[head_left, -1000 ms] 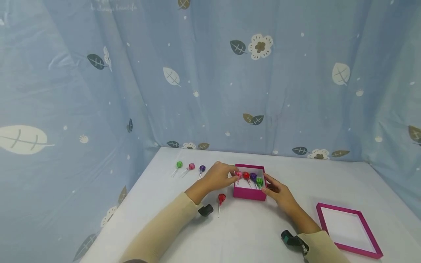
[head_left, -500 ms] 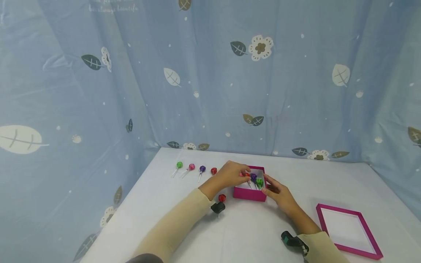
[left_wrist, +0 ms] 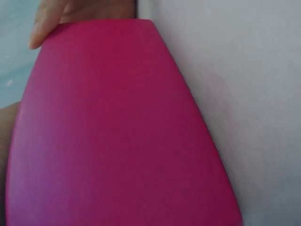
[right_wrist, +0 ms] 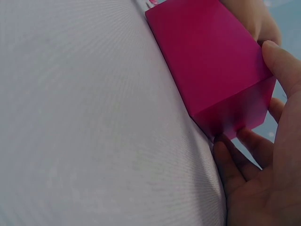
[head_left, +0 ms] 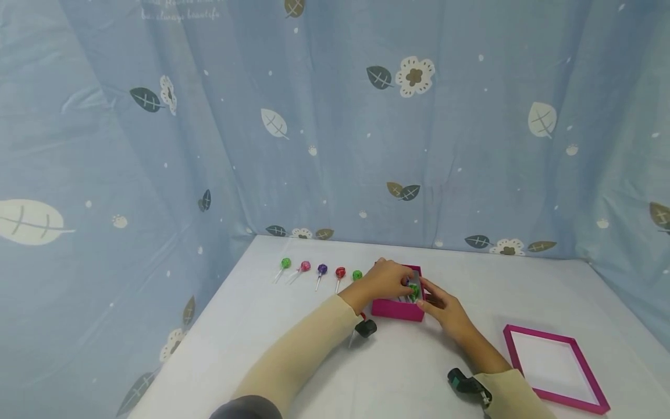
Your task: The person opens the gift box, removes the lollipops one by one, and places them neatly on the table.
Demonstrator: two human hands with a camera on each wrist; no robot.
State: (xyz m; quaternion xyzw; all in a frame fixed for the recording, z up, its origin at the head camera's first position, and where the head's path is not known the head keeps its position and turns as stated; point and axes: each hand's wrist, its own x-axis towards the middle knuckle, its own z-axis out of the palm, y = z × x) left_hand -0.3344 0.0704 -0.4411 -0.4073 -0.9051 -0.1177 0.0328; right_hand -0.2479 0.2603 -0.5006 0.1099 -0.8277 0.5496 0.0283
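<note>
My left hand (head_left: 386, 280) reaches over the magenta box (head_left: 396, 309). Its thumb and fingers sit at a purple lollipop (head_left: 406, 281); whether they pinch it is hidden. Beside it in the box lies a green lollipop (head_left: 414, 290), while my left hand covers the box's left part. My right hand (head_left: 447, 308) grips the box at its right near corner. In the right wrist view, the thumb of my right hand (right_wrist: 256, 183) presses the corner and its fingers touch the side wall. The box's outer wall (left_wrist: 113, 122) fills most of the left wrist view.
Left of the box lie a green lollipop (head_left: 285, 263), a pink one, a purple lollipop (head_left: 321, 269), a red lollipop (head_left: 340, 272) and another green lollipop (head_left: 357, 274). One more red lollipop is mostly behind the left wrist camera (head_left: 366, 328). A magenta-rimmed lid (head_left: 555, 368) lies at right.
My left hand has moved right across the box, from the pink lollipop past the red to the purple one, uncovering a red and a green lollipop on the table. My right hand stays on the box.
</note>
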